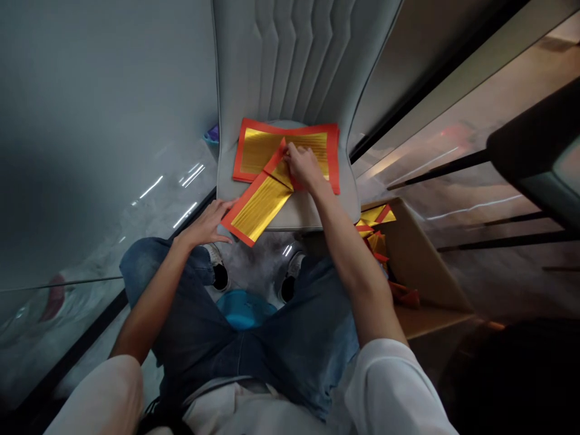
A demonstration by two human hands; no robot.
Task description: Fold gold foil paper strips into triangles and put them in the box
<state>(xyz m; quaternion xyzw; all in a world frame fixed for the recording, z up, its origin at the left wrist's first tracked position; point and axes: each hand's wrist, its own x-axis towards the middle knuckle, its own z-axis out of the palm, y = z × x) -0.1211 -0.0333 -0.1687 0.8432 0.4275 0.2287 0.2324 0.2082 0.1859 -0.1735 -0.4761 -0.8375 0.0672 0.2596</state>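
A stack of gold paper sheets with red borders [258, 148] lies on the grey chair seat [308, 211] in front of me. One folded gold sheet [258, 208] lies slantwise across the seat's front edge. My left hand [209, 222] pinches the near corner of this folded sheet. My right hand [304, 166] presses its fingers down on the sheet's far end, where it overlaps the stack.
A cardboard box [417, 254] with several folded gold papers [376, 226] stands at the right of the chair. The grey padded chair back [299, 60] rises behind the stack. A blue stool [244, 308] shows between my knees. A glossy floor lies to the left.
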